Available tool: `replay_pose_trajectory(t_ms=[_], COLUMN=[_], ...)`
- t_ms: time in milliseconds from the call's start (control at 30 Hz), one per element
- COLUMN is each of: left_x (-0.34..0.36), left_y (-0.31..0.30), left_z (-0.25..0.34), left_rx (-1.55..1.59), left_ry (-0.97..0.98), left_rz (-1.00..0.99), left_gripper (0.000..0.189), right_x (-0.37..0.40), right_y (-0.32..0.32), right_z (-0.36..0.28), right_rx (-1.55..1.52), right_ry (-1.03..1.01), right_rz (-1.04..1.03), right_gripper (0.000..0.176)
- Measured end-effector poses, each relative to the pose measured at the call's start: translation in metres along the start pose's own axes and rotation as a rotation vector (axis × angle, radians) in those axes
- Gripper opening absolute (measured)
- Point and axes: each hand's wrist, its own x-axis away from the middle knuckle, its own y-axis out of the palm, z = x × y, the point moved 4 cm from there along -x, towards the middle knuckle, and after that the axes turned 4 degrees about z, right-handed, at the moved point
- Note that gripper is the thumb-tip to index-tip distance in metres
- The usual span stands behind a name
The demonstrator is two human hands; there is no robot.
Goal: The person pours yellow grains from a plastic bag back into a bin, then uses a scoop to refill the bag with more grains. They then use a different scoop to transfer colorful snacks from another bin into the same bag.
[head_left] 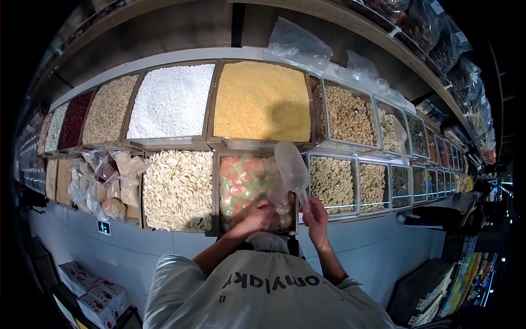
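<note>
— Right hand?
— Closed on the scoop handle. The scoop's long axis runs up and left from the hand, bowl over the candy.
— Left hand?
— Nearer, lying in the candy. I cannot tell its grip.

One camera, mounted on my head, covers the scene. It faces forward and down through a wide fisheye lens, so the frame corners are dark and straight edges bow. My shirt fills the bottom edge, directly below the hands. My left hand and right hand sit low at centre, at close range. The scoop above the right hand is near mid-frame. Beyond the hands, two rows of bins span the width and recede to the right. A shelf closes the top.
</note>
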Motion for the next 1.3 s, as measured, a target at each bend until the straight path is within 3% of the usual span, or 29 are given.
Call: replay_pose_trajectory(t_ms=[67, 100, 167, 400, 567, 633, 667, 733, 800, 867, 967, 1133, 1200, 1300], left_x=[0.011, 0.018, 0.041, 0.072, 0.077, 0.082, 0.078, 0.081, 0.07, 0.042, -0.005, -0.018, -0.013, 0.003], left_y=[-0.018, -0.024, -0.022, -0.059, -0.09, -0.08, -0.074, -0.042, -0.001, 0.021, 0.018, 0.014, 0.015, 0.028], left_z=[0.019, 0.032, 0.055, 0.088, 0.094, 0.112, 0.115, 0.143, 0.155, 0.146, 0.11, 0.1, 0.102, 0.117], left_rx=[-0.124, -0.126, 0.645, 0.636, 0.277, -0.325, -0.325, -1.075, -1.045, -1.413, -1.653, -1.671, -1.691, -1.582], left_ry=[0.198, 0.199, -0.21, -0.044, 0.162, 0.152, 0.155, 0.845, 0.679, 0.856, 0.925, 0.977, 0.999, 1.047], left_rz=[-0.034, -0.035, -0.142, 0.083, 0.282, 0.597, 0.597, 0.726, 0.59, 0.41, 0.332, 0.36, 0.347, 0.364], left_gripper=[0.017, 0.017, 0.017, 0.013, 0.011, 0.01, 0.01, 0.008, 0.007, 0.009, 0.01, 0.009, 0.009, 0.008], right_x=[-0.002, -0.003, -0.002, -0.008, -0.014, -0.014, -0.015, -0.017, -0.02, -0.025, -0.038, -0.084, -0.102, -0.129], right_y=[0.001, 0.002, 0.002, 0.002, 0.007, 0.009, 0.009, 0.009, 0.012, 0.015, 0.014, 0.002, 0.0, 0.005], right_z=[-0.001, -0.001, -0.001, -0.002, -0.003, -0.002, -0.003, -0.001, -0.003, -0.01, -0.016, -0.058, -0.085, -0.105], right_rx=[0.021, 0.019, 0.042, 0.006, -0.009, -0.01, -0.012, -0.003, 0.004, -0.028, 0.015, 0.27, 0.563, 0.723], right_ry=[0.027, 0.025, 0.023, 0.103, 0.081, 0.075, 0.066, 0.044, 0.02, 0.024, -0.065, -0.167, -0.134, -0.309], right_rz=[0.004, 0.005, 0.004, 0.008, 0.009, 0.011, 0.018, 0.01, -0.003, -0.013, 0.004, 0.137, 0.157, 0.208], right_gripper=[0.032, 0.032, 0.031, 0.032, 0.03, 0.03, 0.03, 0.03, 0.03, 0.03, 0.03, 0.031, 0.032, 0.032])
